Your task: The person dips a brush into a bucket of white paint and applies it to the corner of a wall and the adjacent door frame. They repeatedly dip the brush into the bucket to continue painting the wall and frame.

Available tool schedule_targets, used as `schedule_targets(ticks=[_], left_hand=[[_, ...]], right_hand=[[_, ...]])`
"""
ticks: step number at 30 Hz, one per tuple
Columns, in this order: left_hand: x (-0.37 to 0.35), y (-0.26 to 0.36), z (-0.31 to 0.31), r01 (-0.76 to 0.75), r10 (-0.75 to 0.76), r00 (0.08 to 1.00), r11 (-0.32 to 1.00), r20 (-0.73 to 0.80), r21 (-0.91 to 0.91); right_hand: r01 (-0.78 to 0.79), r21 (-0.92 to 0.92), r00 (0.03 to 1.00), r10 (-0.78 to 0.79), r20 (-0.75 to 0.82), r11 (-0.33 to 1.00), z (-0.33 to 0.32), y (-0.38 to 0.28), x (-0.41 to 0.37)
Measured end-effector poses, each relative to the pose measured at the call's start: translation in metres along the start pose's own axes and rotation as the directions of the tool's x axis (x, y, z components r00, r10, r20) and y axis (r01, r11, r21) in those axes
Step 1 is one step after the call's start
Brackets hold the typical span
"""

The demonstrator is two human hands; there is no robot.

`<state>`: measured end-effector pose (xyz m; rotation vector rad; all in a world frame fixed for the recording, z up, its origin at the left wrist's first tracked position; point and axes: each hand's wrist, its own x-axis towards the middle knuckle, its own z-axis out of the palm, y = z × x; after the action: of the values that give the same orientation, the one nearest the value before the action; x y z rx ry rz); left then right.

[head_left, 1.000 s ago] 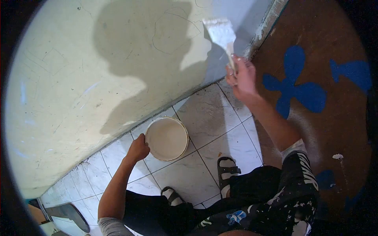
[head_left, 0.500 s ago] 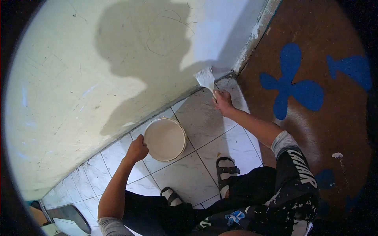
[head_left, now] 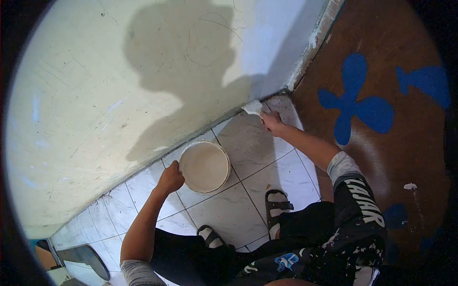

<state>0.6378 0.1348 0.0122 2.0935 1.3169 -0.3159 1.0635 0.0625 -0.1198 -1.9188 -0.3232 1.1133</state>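
Observation:
My right hand (head_left: 272, 123) is closed round the handle of a paintbrush (head_left: 252, 107). Its wide white bristles lie at the bottom of the wall, close by the corner. My left hand (head_left: 171, 178) grips the rim of a round bucket (head_left: 205, 167) that holds off-white paint. The bucket is above the tiled floor, in front of my feet. Fresh white paint (head_left: 272, 33) covers a strip of the cream wall (head_left: 86, 86) near the corner, above the brush.
A brown panel with blue flower shapes (head_left: 354, 102) stands on the right, bordered by a paint-smeared edge (head_left: 312, 45). My sandalled feet (head_left: 276, 209) rest on white floor tiles (head_left: 224, 209). A dark rounded object (head_left: 90, 262) lies at the lower left.
My right hand has brought the brush down from the painted strip to the wall's bottom edge. The bucket and left hand sit slightly further right in view.

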Motion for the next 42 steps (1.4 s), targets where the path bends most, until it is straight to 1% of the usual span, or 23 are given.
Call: schedule_targets(ticks=[2, 3, 5, 6, 8, 9, 11, 12, 14, 17, 18, 19, 21, 25, 27, 29, 30, 32, 36, 38, 39, 41, 42], left_hand=[[0.003, -0.004, 0.003, 0.012, -0.011, 1.000, 1.000, 0.011, -0.027], [0.004, -0.008, 0.006, -0.021, 0.021, 1.000, 1.000, -0.012, 0.003], [0.004, -0.010, 0.006, -0.052, 0.053, 0.998, 0.998, -0.036, 0.034], [0.003, -0.007, 0.004, -0.037, 0.038, 0.999, 0.999, -0.026, 0.032], [0.000, -0.003, 0.003, -0.022, 0.023, 1.000, 0.999, -0.009, 0.023], [-0.002, 0.000, 0.001, -0.019, 0.019, 1.000, 1.000, -0.012, 0.022], [-0.001, 0.001, 0.000, -0.018, 0.019, 1.000, 1.000, -0.015, 0.026], [-0.001, 0.000, 0.001, -0.012, 0.012, 1.000, 1.000, -0.011, 0.028], [-0.001, 0.000, 0.001, -0.004, 0.004, 1.000, 1.000, -0.009, 0.030], [-0.001, 0.001, 0.000, 0.007, -0.007, 1.000, 0.999, -0.006, 0.038], [-0.001, 0.001, 0.001, 0.007, -0.007, 1.000, 1.000, 0.002, 0.023], [-0.001, 0.001, 0.000, 0.007, -0.007, 1.000, 1.000, 0.011, 0.008], [-0.001, 0.001, -0.001, -0.005, 0.005, 1.000, 1.000, 0.009, 0.016], [0.002, -0.003, 0.002, -0.015, 0.015, 1.000, 1.000, -0.002, 0.026], [0.003, -0.004, 0.001, -0.026, 0.026, 1.000, 0.999, 0.000, 0.035], [0.003, -0.003, 0.001, -0.038, 0.038, 0.999, 0.998, 0.001, 0.042], [0.002, -0.002, -0.001, -0.032, 0.032, 0.999, 0.999, 0.001, 0.041], [0.001, 0.000, -0.001, -0.026, 0.026, 1.000, 0.999, 0.005, 0.040], [0.003, -0.003, 0.001, -0.029, 0.029, 1.000, 0.999, -0.001, 0.014], [0.002, -0.003, -0.001, -0.032, 0.033, 0.999, 0.999, -0.017, 0.021], [0.001, -0.001, -0.001, -0.027, 0.027, 1.000, 0.999, -0.010, 0.018], [0.000, 0.002, -0.002, -0.019, 0.019, 1.000, 1.000, -0.005, 0.013], [0.000, 0.004, -0.003, -0.016, 0.016, 1.000, 1.000, -0.002, 0.016]], right_hand=[[0.092, 0.145, 0.995, -0.097, 0.029, 0.985, 0.000, -0.032, -0.017], [0.097, 0.141, 0.994, -0.102, 0.029, 0.985, -0.001, -0.047, -0.029], [0.085, 0.256, 0.996, -0.082, -0.022, 0.963, -0.004, -0.080, -0.061], [0.087, 0.252, 0.996, -0.084, -0.021, 0.964, -0.010, -0.097, -0.078], [0.224, 0.227, 0.974, -0.227, -0.015, 0.948, -0.027, -0.130, -0.112], [0.223, 0.223, 0.974, -0.226, -0.016, 0.949, -0.033, -0.144, -0.128], [0.321, 0.297, 0.941, -0.337, 0.002, 0.899, -0.044, -0.170, -0.155], [0.322, 0.296, 0.941, -0.337, 0.001, 0.899, -0.048, -0.181, -0.166], [0.416, 0.369, 0.897, -0.441, -0.019, 0.831, -0.056, -0.199, -0.185], [0.456, 0.400, 0.870, -0.493, -0.012, 0.795, -0.069, -0.223, -0.211], [0.506, 0.377, 0.847, -0.530, -0.046, 0.776, -0.069, -0.230, -0.221], [0.506, 0.379, 0.847, -0.530, -0.046, 0.775, -0.070, -0.235, -0.228], [0.537, 0.444, 0.820, -0.568, -0.073, 0.718, -0.071, -0.240, -0.236], [0.539, 0.511, 0.807, -0.585, -0.084, 0.670, -0.059, -0.226, -0.223], [0.518, 0.544, 0.825, -0.553, -0.115, 0.660, -0.046, -0.209, -0.193], [0.464, 0.603, 0.828, -0.560, -0.035, 0.649, -0.034, -0.179, -0.148], [0.463, 0.602, 0.829, -0.558, -0.036, 0.650, -0.026, -0.163, -0.130], [0.417, 0.594, 0.848, -0.530, 0.019, 0.688, -0.014, -0.131, -0.101], [0.371, 0.557, 0.886, -0.463, 0.029, 0.743, 0.002, -0.075, -0.079], [0.275, 0.432, 0.939, -0.337, 0.071, 0.859, 0.001, -0.046, -0.067], [0.276, 0.436, 0.938, -0.339, 0.072, 0.857, 0.000, -0.036, -0.061], [0.151, 0.328, 0.975, -0.196, 0.109, 0.933, -0.003, -0.020, -0.053], [0.151, 0.327, 0.974, -0.197, 0.111, 0.933, -0.002, -0.013, -0.049]])
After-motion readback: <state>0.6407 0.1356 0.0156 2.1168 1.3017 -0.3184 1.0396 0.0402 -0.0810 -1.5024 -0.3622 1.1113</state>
